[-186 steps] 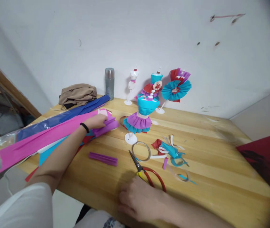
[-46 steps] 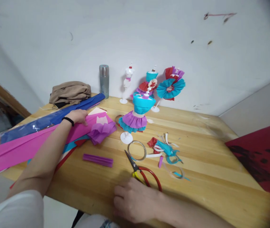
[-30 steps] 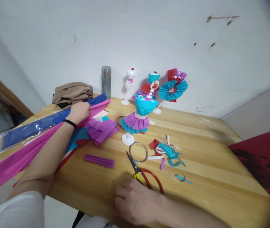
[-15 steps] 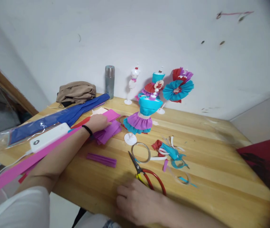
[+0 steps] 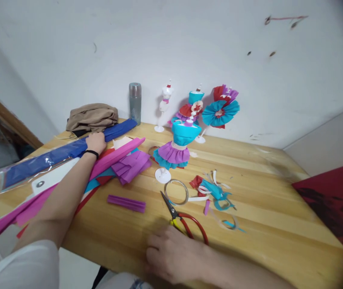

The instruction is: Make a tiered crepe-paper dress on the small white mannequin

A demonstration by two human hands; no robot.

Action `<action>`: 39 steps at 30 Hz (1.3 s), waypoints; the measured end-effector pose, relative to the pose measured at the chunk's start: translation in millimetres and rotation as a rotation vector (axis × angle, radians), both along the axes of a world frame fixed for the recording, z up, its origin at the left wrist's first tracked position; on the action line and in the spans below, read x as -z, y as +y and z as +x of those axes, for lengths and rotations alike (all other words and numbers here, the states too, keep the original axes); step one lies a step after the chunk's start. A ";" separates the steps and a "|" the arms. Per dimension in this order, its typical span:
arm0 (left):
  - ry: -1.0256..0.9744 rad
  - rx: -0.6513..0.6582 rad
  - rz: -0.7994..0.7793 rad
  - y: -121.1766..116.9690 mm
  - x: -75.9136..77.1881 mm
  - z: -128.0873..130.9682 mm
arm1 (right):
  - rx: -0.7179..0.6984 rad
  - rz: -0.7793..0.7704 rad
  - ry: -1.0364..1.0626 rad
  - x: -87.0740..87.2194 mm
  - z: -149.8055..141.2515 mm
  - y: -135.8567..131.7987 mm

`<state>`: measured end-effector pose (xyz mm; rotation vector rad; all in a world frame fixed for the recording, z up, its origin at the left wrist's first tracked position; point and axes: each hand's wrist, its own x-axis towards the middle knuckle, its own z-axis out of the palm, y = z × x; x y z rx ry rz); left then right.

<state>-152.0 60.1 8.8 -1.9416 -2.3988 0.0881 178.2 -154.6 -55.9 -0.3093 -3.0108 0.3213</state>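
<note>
My left hand reaches over a long pink crepe paper sheet and rests, fingers curled, on the blue paper roll in clear wrap. A pleated purple paper bundle lies just right of it. My right hand lies loosely curled on the wooden table at its near edge, just short of the red-handled scissors. A small doll mannequin in a teal and purple paper dress stands in the middle. A folded purple strip lies in front of it.
Two more dressed mannequins and a bare white one stand by the wall beside a grey flask. A tan cloth, a white flat device, a tape ring, paper scraps and a red sheet are around.
My left hand moved from the purple bundle back to the blue roll. The pink sheet's near end lifted and now lies across the stack. My right hand stayed put.
</note>
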 end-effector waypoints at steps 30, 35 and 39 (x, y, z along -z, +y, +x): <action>-1.961 0.676 0.425 -82.0 -92.0 80.9 | 0.053 -0.068 0.079 -8.9 12.6 5.9; -2.021 0.826 0.277 -112.1 -86.7 109.3 | 0.236 -0.176 0.581 -57.4 27.9 12.9; -2.169 0.850 0.150 -133.4 -70.2 145.4 | 0.392 -0.149 1.002 -89.4 45.6 16.5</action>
